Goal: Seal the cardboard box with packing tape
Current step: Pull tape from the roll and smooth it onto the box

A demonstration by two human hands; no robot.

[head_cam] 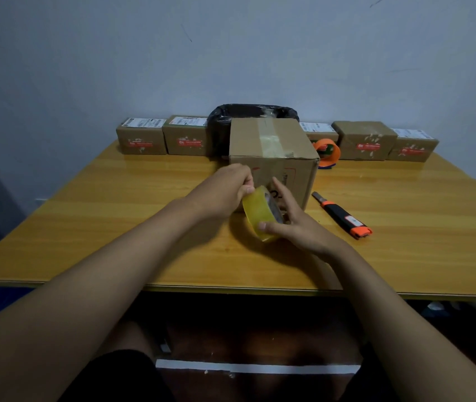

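Observation:
A brown cardboard box [271, 146] stands mid-table with its top flaps down and a strip of clear tape along the top seam. In front of it I hold a roll of yellowish packing tape [261, 213] just above the table. My right hand [292, 221] grips the roll from the right, thumb on its outer face. My left hand [228, 190] pinches at the roll's upper edge with thumb and fingertips. Whether a loose tape end is between those fingers I cannot tell.
A black and orange utility knife [342, 216] lies right of the box. An orange tape dispenser [328, 152] sits behind the box's right corner. A black-lined bin [219, 123] and several small labelled parcels [141, 140] line the wall. The wooden table's [115, 227] front edge is near me.

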